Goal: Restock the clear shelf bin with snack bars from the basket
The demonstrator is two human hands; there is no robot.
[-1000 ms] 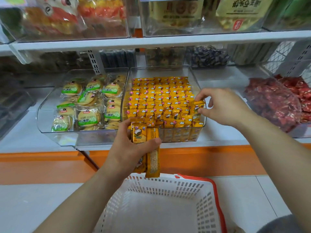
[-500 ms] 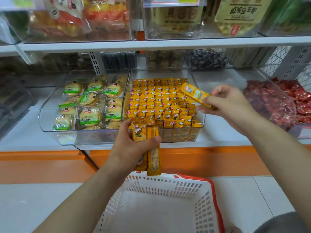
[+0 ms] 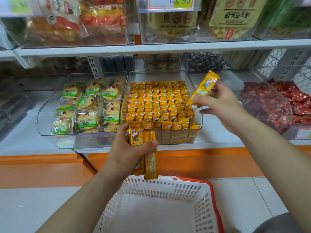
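Right hand [image 3: 223, 105]: reached forward, thumb and fingers pinching one snack bar [image 3: 204, 89] near its lower end. The bar tilts up over the bin's right wall, probably being turned to stand like the rows.
Left hand [image 3: 127, 148]: fingers curled round a bundle of bars [image 3: 144, 148], upright just before the bin's front wall, seemingly kept close as supply.
Clear bin [image 3: 161, 76]: at the shelf [image 3: 218, 132] front edge, packed with upright bars.
Basket [image 3: 193, 179]: below the hands, no bars visible inside.
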